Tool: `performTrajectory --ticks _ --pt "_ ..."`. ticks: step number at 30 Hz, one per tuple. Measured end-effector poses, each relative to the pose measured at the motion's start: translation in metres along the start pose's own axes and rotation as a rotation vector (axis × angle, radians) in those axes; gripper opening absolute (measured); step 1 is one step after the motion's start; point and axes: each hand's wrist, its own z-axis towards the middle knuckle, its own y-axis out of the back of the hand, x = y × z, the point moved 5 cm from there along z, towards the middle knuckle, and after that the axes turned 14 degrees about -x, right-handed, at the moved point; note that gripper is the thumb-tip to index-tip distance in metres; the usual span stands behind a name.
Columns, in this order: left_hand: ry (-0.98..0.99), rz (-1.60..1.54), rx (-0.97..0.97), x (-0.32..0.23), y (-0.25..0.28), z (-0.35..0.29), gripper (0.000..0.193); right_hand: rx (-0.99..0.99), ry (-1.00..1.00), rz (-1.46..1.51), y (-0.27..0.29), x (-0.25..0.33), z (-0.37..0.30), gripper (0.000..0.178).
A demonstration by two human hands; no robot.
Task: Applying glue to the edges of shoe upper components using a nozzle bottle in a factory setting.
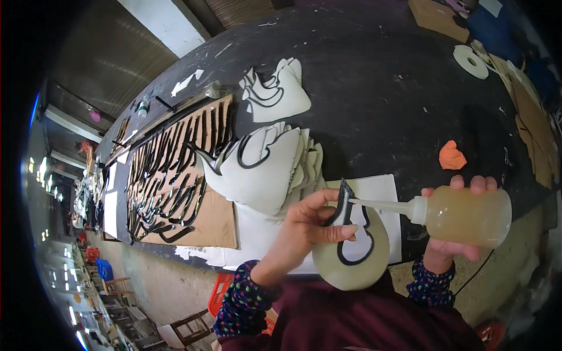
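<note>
My left hand point(298, 231) is closed on a cream-white cut piece point(354, 270) with a black-edged curved cutout. Its thumb and fingers pinch the piece near a pointed black tip. My right hand point(445, 251) wraps round a clear squeeze bottle point(465, 217) of yellowish liquid, tilted on its side. The bottle's long thin nozzle point(380, 205) points left, its end at the black tip; whether it touches I cannot tell. Left of my left hand lies a stack of similar white pieces point(263, 169) with black edging. Beyond it sits a smaller pile point(281, 93).
Rows of black curved strips point(175, 158) lie on a brown cardboard sheet point(216, 219) at left. White paper point(383, 184) lies under my hands on the dark table point(374, 88). An orange crumpled lump point(452, 155) and a white tape roll point(470, 62) are at right.
</note>
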Motion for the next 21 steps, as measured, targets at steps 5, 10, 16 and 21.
performTrajectory --ticks 5,10,16,21 --pt "0.003 0.004 0.042 0.007 -0.006 0.005 0.037 -0.01 0.053 -0.16 0.0 0.001 -0.002 0.088" --pt "0.024 0.003 0.057 0.011 -0.009 0.004 0.037 -0.115 0.098 -0.201 0.006 0.008 -0.005 0.09" --pt "0.031 -0.008 0.026 0.016 -0.01 0.001 0.036 -0.027 0.011 -0.145 0.002 0.009 -0.008 0.088" --pt "0.052 -0.018 0.028 0.017 -0.012 -0.004 0.034 0.0 0.002 -0.146 0.002 0.009 -0.006 0.087"
